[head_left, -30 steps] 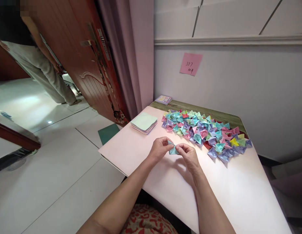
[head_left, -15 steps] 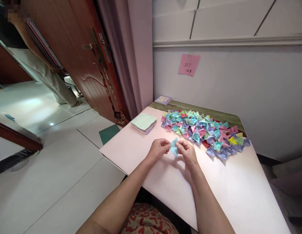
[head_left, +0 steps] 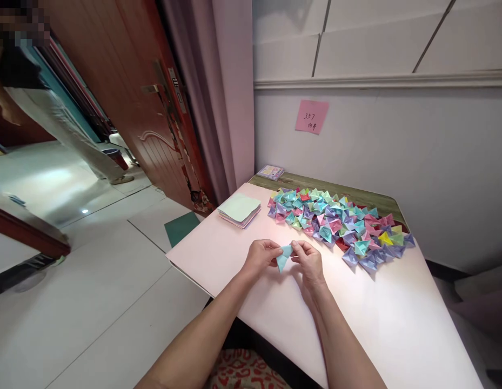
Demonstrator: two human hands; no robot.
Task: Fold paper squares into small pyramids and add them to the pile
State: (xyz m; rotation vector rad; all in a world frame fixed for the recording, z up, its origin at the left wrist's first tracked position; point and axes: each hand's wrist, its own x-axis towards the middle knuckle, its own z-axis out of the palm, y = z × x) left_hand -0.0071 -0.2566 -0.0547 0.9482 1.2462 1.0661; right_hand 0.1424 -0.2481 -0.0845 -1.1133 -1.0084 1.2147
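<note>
Blue paper [head_left: 283,259]: turned since the earlier frame, one point now aimed downward; smooth, crisply folded, held over the near part of the surface [head_left: 218,254].
Left hand [head_left: 259,257]: fingers clamped on the paper's left side.
Right hand [head_left: 308,262]: fingers pinching its upper right corner.
Folded pieces [head_left: 326,233]: pointed, many-coloured, massed beyond the right hand.
Paper stack [head_left: 239,208]: square sheets, pale green on top.
Bin [head_left: 120,159]: past the red-brown door [head_left: 125,81]; contents unclear.
Wall [head_left: 376,140]: white, bearing a pink note [head_left: 312,116].
Floor [head_left: 113,302]: glossy pale tiles.
</note>
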